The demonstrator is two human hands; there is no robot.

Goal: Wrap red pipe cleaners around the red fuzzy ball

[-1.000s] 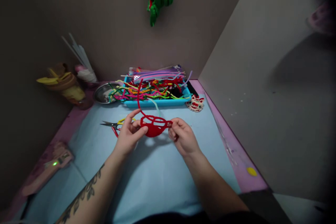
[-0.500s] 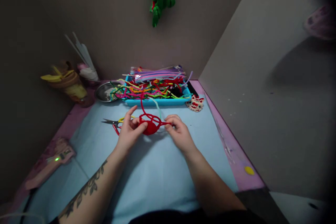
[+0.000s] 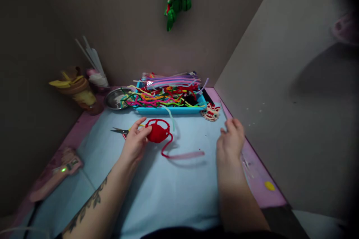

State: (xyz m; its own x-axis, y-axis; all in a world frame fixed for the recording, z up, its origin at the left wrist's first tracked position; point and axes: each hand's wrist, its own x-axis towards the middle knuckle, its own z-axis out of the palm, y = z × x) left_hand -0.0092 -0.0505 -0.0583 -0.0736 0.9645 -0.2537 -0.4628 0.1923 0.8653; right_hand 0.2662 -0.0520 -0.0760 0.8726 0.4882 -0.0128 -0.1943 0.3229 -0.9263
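Observation:
My left hand (image 3: 136, 140) pinches the left edge of a round red craft piece (image 3: 157, 133) between thumb and fingers. The piece has a solid lower part and an open looped frame above; whether it is yarn or pipe cleaner I cannot tell. From its right side hangs a loose red strand (image 3: 165, 153), its far end blurred by motion. My right hand (image 3: 231, 140) is raised to the right, apart from the piece, fingers loosely bent and somewhat blurred, nothing seen in it. Scissors (image 3: 120, 131) lie partly behind my left hand.
A blue tray (image 3: 168, 111) of colourful strands stands at the back, beside a metal bowl (image 3: 112, 101). A lion-like face ornament (image 3: 211, 112) lies right of it. At left lies a pink glue gun (image 3: 60, 175) with a lit green light. Walls rise behind and right.
My right hand has let go of the red strand and swung away to the right. The strand now trails loose. My left hand still holds the red piece.

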